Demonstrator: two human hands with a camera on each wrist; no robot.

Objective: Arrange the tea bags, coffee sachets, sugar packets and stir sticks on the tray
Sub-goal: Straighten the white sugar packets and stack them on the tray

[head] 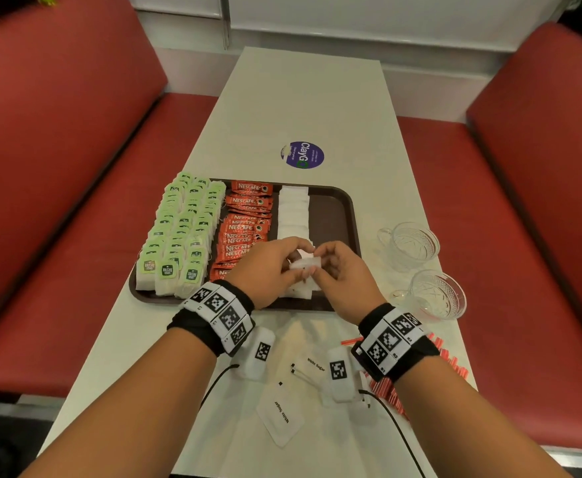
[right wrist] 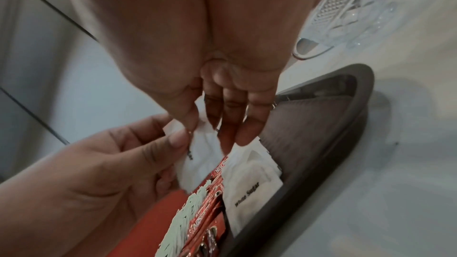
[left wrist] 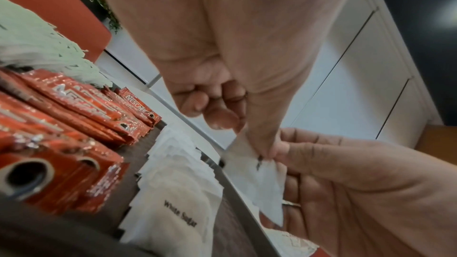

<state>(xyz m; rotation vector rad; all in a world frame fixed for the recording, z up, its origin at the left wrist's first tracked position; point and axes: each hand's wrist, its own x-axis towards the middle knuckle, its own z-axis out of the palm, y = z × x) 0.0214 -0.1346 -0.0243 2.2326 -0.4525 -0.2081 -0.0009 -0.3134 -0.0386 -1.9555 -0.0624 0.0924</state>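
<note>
You pinched one white sugar packet [head: 304, 264] between your left hand [head: 269, 267] and right hand [head: 338, 270], both grips clamped on its thin paper edges, just above the near part of the tray [head: 346, 215]. It was best to lay it flat, continuing the white column [head: 293, 210] beside the glossy red coffee sachets [head: 244, 232]. More soft packets [head: 281, 417] waited on the tabletop [head: 303, 98] near the tray.

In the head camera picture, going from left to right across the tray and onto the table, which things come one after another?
Tea bags → coffee sachets → sugar packets → bare strip of the tray → two glass cups.
</note>
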